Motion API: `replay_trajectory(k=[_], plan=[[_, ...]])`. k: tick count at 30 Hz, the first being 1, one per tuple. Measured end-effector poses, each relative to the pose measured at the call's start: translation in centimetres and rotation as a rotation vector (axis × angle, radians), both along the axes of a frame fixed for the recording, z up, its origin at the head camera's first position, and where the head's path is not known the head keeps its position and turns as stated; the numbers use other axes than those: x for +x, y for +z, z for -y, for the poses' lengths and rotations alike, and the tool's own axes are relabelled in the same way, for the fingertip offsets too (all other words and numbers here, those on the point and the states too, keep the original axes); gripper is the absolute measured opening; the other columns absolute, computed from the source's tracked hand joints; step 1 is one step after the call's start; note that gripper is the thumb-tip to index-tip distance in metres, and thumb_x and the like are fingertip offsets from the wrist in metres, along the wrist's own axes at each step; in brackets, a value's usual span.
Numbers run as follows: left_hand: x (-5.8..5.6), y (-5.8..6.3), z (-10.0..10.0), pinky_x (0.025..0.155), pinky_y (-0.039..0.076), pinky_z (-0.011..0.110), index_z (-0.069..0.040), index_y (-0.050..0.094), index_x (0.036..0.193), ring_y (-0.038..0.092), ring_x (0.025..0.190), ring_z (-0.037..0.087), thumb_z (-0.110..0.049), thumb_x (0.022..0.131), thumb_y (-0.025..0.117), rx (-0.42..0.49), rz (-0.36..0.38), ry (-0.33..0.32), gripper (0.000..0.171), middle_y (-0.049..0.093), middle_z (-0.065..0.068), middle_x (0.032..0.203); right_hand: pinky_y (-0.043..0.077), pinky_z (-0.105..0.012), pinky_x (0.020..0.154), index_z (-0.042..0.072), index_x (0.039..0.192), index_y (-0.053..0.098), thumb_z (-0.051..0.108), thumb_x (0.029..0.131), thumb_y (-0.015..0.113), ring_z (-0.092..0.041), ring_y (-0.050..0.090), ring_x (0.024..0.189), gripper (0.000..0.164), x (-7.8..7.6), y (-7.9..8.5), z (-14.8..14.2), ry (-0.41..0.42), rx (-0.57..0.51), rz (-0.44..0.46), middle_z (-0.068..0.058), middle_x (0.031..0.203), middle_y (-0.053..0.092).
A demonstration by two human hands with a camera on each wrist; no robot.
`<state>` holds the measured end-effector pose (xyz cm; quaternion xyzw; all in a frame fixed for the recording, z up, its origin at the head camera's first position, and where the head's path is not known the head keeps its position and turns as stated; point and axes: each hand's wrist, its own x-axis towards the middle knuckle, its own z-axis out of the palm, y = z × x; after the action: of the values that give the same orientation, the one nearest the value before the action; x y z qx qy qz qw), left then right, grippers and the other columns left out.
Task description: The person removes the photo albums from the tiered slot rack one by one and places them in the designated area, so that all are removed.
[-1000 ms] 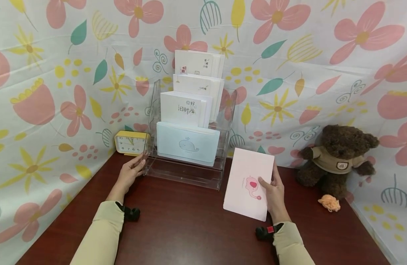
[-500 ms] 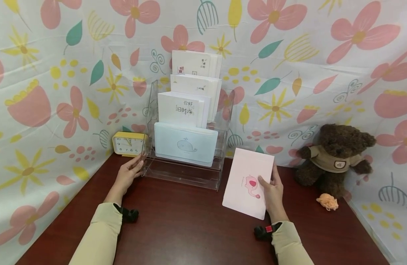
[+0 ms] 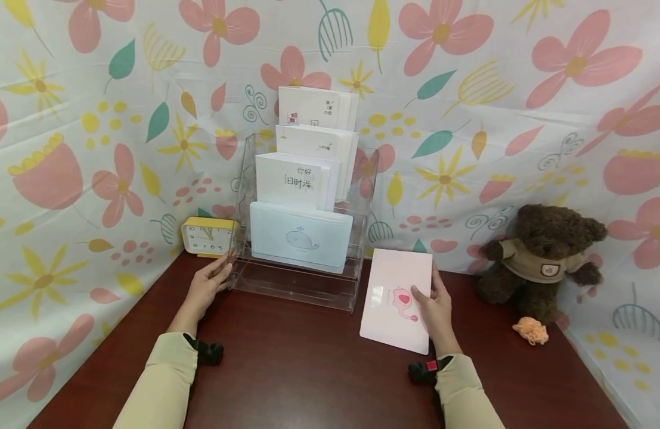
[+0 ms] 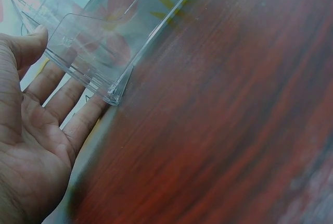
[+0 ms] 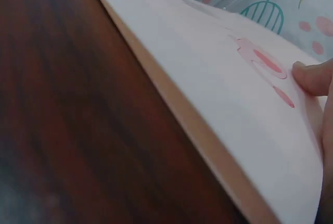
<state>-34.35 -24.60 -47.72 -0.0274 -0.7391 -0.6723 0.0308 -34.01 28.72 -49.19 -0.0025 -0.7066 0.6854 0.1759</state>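
The right grip (image 3: pixel 437 307) is pinching the edge of a pink notebook (image 3: pixel 386 292), which is leaning leftward from it with elephant-cover lettering too small to read, while the left grip (image 3: pixel 206 286) is touching a clear rack (image 3: pixel 292 292) with spread, fairly straight fingers. Between the grips, a white notebook (image 3: pixel 276 182) is showing "你好" behind a blue whale notebook (image 3: pixel 301 238); just beyond the left grip, a yellow clock (image 3: pixel 208 237) is displaying numerals including 10 and 2.
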Motion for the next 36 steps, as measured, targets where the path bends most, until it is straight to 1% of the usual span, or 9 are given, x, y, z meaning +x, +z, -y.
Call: replay_trajectory(k=[7, 10, 13, 18, 22, 26, 30, 32, 36], plan=[[-0.1, 0.0, 0.1, 0.108, 0.042, 0.05, -0.021, 0.032, 0.159, 0.035, 0.144, 0.033, -0.038, 0.104, 0.056, 0.0, 0.0, 0.002, 0.062, 0.026, 0.011, 0.163, 0.055, -0.021, 0.065, 0.038, 0.159, 0.026, 0.007, 0.096, 0.069, -0.009, 0.067, 0.076, 0.083, -0.6, -0.1, -0.1, -0.019, 0.084, 0.058, -0.029, 0.125, 0.061], [-0.1, -0.1, 0.1, 0.108, 0.042, 0.05, -0.019, 0.032, 0.159, 0.036, 0.144, 0.034, -0.04, 0.103, 0.057, -0.016, -0.01, 0.001, 0.065, 0.027, 0.013, 0.163, 0.053, -0.02, 0.066, 0.039, 0.159, 0.026, 0.01, 0.097, 0.068, -0.007, 0.065, 0.075, 0.081, -0.8, 0.0, -0.1, -0.036, 0.126, 0.091, -0.028, 0.128, 0.06], [-0.1, -0.1, 0.1, 0.108, 0.043, 0.05, -0.018, 0.032, 0.159, 0.037, 0.143, 0.034, -0.042, 0.102, 0.058, -0.021, -0.016, 0.006, 0.067, 0.029, 0.014, 0.162, 0.053, -0.022, 0.062, 0.039, 0.159, 0.027, 0.014, 0.097, 0.069, -0.008, 0.065, 0.071, 0.079, -1.0, 0.0, -0.1, -0.055, 0.17, 0.131, -0.031, 0.118, 0.064], [-0.1, -0.1, 0.1, 0.108, 0.043, 0.05, -0.016, 0.032, 0.159, 0.037, 0.143, 0.034, -0.041, 0.103, 0.057, -0.023, -0.015, 0.013, 0.067, 0.029, 0.016, 0.162, 0.051, -0.02, 0.068, 0.028, 0.161, 0.027, 0.022, 0.098, 0.069, -0.014, 0.063, 0.085, 0.076, -1.6, -0.3, -0.1, -0.074, 0.306, 0.181, -0.027, 0.132, 0.06], [-0.1, -0.2, 0.1, 0.109, 0.042, 0.05, -0.017, 0.033, 0.159, 0.036, 0.144, 0.034, -0.04, 0.103, 0.057, -0.012, -0.005, 0.008, 0.066, 0.028, 0.013, 0.163, 0.047, -0.029, 0.087, 0.017, 0.161, 0.028, 0.024, 0.099, 0.067, -0.025, 0.058, 0.111, 0.074, -1.9, -0.6, -0.1, -0.076, 0.417, 0.191, -0.023, 0.149, 0.047], [0.5, 0.5, -0.1, 0.11, 0.04, 0.052, -0.016, 0.032, 0.159, 0.034, 0.145, 0.035, -0.033, 0.105, 0.055, 0.004, 0.013, -0.003, 0.061, 0.026, 0.014, 0.163, 0.041, -0.046, 0.105, 0.013, 0.16, 0.029, 0.022, 0.099, 0.066, -0.035, 0.051, 0.13, 0.072, -2.2, -0.8, -0.1, -0.059, 0.451, 0.188, -0.025, 0.151, 0.044], [0.3, 0.6, -0.1, 0.109, 0.04, 0.053, -0.016, 0.031, 0.159, 0.034, 0.144, 0.035, -0.035, 0.105, 0.055, -0.01, 0.011, -0.002, 0.062, 0.026, 0.014, 0.163, 0.038, -0.051, 0.111, 0.01, 0.159, 0.032, 0.022, 0.099, 0.066, -0.037, 0.047, 0.135, 0.07, -2.5, -0.9, 0.0, -0.077, 0.506, 0.154, -0.026, 0.148, 0.047], [-0.2, 0.0, 0.1, 0.109, 0.041, 0.052, -0.019, 0.031, 0.159, 0.034, 0.145, 0.034, -0.039, 0.103, 0.056, -0.014, 0.005, 0.002, 0.064, 0.025, 0.012, 0.164, 0.039, -0.053, 0.11, 0.008, 0.158, 0.033, 0.023, 0.099, 0.066, -0.039, 0.049, 0.133, 0.069, -2.7, -0.9, 0.1, -0.092, 0.533, 0.135, -0.028, 0.145, 0.05], [-0.1, 0.0, 0.1, 0.11, 0.04, 0.052, -0.021, 0.031, 0.159, 0.033, 0.146, 0.033, -0.037, 0.104, 0.056, -0.003, 0.02, 0.008, 0.062, 0.023, 0.011, 0.164, 0.04, -0.055, 0.109, 0.006, 0.157, 0.034, 0.024, 0.098, 0.066, -0.041, 0.05, 0.131, 0.069, -3.1, -1.0, 0.3, -0.121, 0.57, 0.123, -0.03, 0.142, 0.052]])
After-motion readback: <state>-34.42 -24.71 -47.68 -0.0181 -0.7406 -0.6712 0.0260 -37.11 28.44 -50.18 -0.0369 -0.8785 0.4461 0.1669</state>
